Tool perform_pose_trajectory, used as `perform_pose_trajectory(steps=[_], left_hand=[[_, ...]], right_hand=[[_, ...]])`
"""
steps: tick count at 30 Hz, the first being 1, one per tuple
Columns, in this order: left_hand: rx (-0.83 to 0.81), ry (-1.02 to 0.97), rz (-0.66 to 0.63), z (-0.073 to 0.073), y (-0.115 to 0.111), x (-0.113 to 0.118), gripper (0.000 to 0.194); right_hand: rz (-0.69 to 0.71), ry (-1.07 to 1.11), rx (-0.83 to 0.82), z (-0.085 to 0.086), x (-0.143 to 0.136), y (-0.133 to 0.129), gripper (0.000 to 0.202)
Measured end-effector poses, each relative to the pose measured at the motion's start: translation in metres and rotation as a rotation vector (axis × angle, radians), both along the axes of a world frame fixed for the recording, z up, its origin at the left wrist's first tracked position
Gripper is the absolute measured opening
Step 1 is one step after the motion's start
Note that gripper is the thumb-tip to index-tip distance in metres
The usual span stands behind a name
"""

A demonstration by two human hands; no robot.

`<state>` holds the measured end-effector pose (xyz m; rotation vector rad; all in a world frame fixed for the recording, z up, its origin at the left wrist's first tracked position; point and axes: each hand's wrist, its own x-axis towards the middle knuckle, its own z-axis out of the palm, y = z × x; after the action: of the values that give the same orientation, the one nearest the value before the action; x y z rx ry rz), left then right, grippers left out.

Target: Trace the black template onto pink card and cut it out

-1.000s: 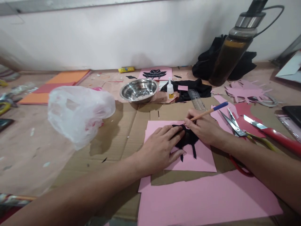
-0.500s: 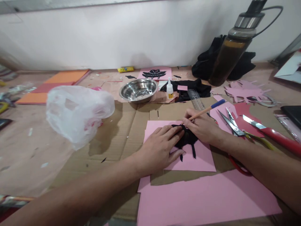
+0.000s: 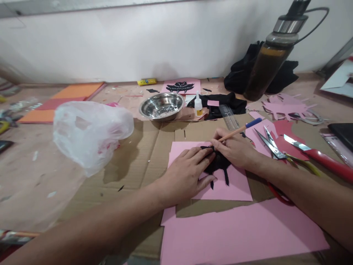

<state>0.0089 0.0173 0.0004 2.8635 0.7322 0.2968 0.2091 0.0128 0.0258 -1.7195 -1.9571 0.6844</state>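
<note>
And there's a small shift vs. the last frame: R hand (image 3: 234,151) and pencil (image 3: 237,131) have slid a touch left along the top edge of the black cutout (image 3: 219,162); L hand (image 3: 184,176) hasn't budged.

Nearest: smooth, flat pink sheets (image 3: 234,235), stiff-ish card by the look. Beyond, the cutout's on a smaller pink sheet (image 3: 234,187), atop ribbed cardboard (image 3: 143,158). L fingers lie flat, nearly together, thumb apart, pinning it; R fingers pinch the pencil low, its blue end up.

Cutout looks matte, thin & v. light, prob. floppy, apt to skid; narrow legs seem fragile, so best held by the broad body. Pencil: slim, rigid, easy grip nr. the tip.

R side: metal-bladed scissors (image 3: 272,148), red-handled knife (image 3: 328,161). Farther: crinkly, translucent bag (image 3: 91,129), shiny round bowl (image 3: 149,105), then a dotted black shape (image 3: 180,87).
</note>
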Motion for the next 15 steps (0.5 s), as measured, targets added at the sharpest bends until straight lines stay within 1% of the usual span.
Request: perform_pose_trajectory(steps=[4, 7, 10, 12, 13, 15], left_hand=[[-0.01, -0.014, -0.004, 0.0, 0.0, 0.0, 0.057], [-0.02, -0.042, 0.015, -0.001, 0.0, -0.001, 0.056], [-0.006, -0.05, 0.138, 0.0, -0.002, -0.001, 0.06], [-0.011, -0.041, 0.207, 0.002, -0.002, -0.002, 0.064], [-0.021, -0.039, 0.212, 0.003, -0.002, -0.003, 0.064], [-0.041, -0.038, 0.165, 0.005, -0.001, -0.007, 0.062]], right_hand=[[0.01, 0.039, -0.008, -0.004, 0.001, 0.0, 0.02], [-0.022, 0.161, 0.044, -0.011, 0.005, 0.001, 0.02], [-0.134, 0.373, 0.126, -0.017, 0.01, 0.001, 0.02], [-0.169, 0.464, 0.155, -0.018, 0.012, 0.0, 0.021], [-0.177, 0.486, 0.164, -0.017, 0.013, -0.001, 0.022], [-0.185, 0.489, 0.177, -0.014, 0.015, -0.003, 0.021]])
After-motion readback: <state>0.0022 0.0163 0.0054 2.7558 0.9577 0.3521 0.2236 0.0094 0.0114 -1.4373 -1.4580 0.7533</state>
